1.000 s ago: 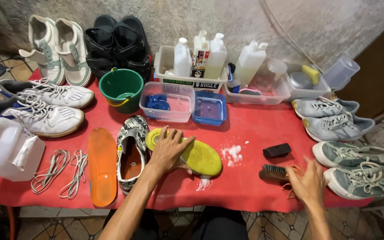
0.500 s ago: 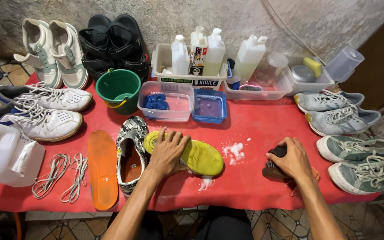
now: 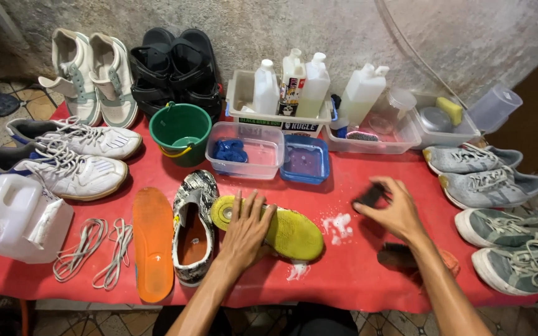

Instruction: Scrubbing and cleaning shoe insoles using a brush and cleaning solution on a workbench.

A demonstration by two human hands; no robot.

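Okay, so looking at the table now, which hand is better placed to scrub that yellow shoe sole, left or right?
Probably the right hand. It grips a small dark brush just right of the yellow sole, free to swing over. The left hand lies flat on the sole, pinning it to the red table.

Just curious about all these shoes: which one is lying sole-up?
The yellow-soled shoe under the left hand, mid-table, shows its sole. Every other shoe sits upright.
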